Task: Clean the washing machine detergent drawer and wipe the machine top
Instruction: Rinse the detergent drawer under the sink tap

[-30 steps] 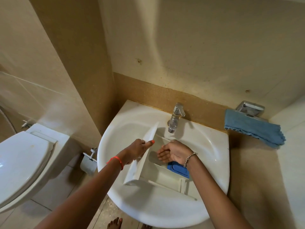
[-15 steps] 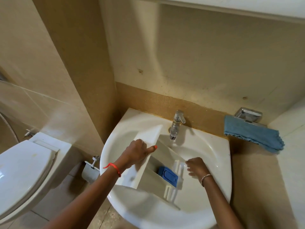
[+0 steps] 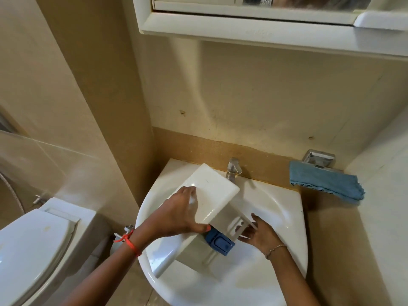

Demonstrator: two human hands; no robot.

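White plastic detergent drawer (image 3: 212,195) hangs over the sink (image 3: 276,202). Its long axis runs from the front panel, clamped in the left hand (image 3: 176,215)'s curled fingers, across to the rear rails. There the right hand (image 3: 260,235) waits nearer, fingers spread loose. Half a second ago the panel stood edge-on; now it faces up.

Beige tiled walls (image 3: 265,96), white toilet (image 3: 33,250), mirrored cabinet (image 3: 254,29).
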